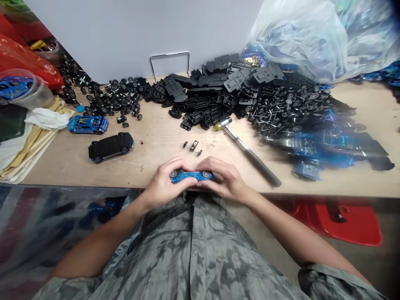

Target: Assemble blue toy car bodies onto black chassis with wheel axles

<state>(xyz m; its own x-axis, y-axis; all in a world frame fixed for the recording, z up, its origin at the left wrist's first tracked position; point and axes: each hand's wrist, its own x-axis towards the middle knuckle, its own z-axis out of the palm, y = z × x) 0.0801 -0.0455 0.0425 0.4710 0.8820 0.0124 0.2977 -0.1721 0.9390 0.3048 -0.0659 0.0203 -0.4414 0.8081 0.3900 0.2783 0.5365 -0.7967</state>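
The left hand [161,184] and right hand [224,179] have a small blue toy car [191,176] between them, over the front edge of the plywood bench [156,143]; fingers together, clamped on the car's ends, underside up, tho hard to be sure from here. Just ahead lie a loose wheel-and-axle piece [193,146] and a metal-handled mallet [246,146]; black chassis parts [212,96] heaped behind.
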